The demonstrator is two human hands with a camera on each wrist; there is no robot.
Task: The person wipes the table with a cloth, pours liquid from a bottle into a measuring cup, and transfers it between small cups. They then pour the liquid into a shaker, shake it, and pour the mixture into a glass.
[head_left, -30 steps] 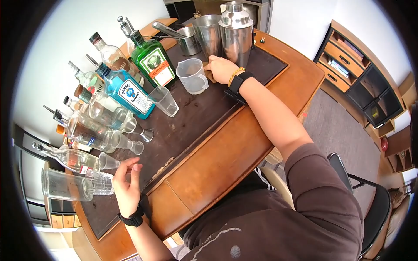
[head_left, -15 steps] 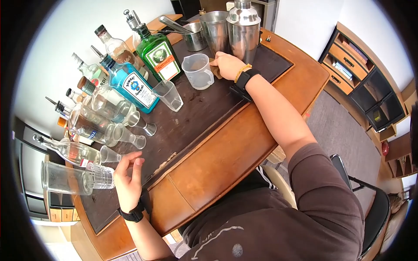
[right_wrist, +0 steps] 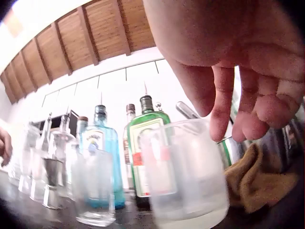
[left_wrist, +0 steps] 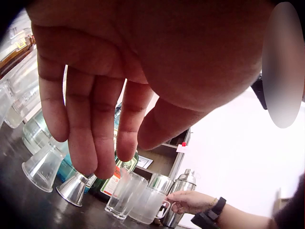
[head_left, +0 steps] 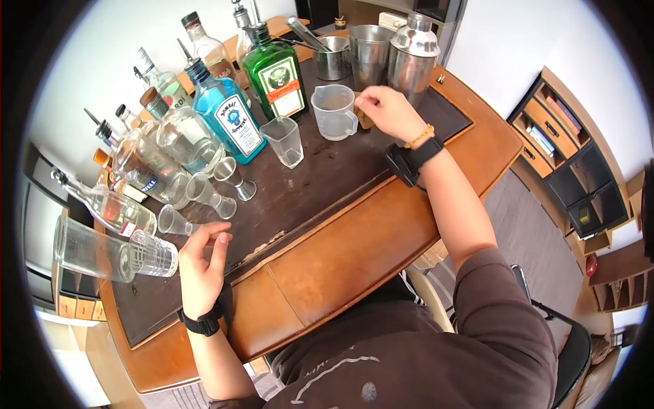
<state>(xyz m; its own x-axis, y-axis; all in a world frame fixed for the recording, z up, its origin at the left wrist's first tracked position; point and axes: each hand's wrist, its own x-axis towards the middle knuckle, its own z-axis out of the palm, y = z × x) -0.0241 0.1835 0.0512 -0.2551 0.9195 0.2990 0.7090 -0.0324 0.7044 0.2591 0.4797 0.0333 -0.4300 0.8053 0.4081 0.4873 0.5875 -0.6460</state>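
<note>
My right hand (head_left: 392, 114) hangs beside the handle of a clear plastic measuring cup (head_left: 334, 114), its fingers loosely bent and gripping nothing. Beneath them lies a brown cloth (right_wrist: 259, 183); the right wrist view leaves contact with the cup (right_wrist: 186, 179) or cloth unclear. A shaker (head_left: 413, 61) and a metal tin (head_left: 369, 58) stand behind this hand. Near the table's front left, my left hand (head_left: 202, 273) has relaxed, slightly bent fingers and holds nothing. Close to it are a ridged glass (head_left: 155, 254) and a small clear jigger-shaped cup (head_left: 176, 221).
Several bottles line the back left, including a blue bottle (head_left: 231, 119) and a green bottle (head_left: 276, 78). A clear glass (head_left: 285, 143) and a metal jigger (head_left: 235, 180) stand in front. A metal cup (head_left: 332, 60) holds tools. The table's brown leather edge (head_left: 340, 276) runs nearest the body.
The head view has shifted, moving the tabletop objects rightward in it. My right hand has turned a little and lies slightly farther from the measuring cup. The left hand keeps much the same pose.
</note>
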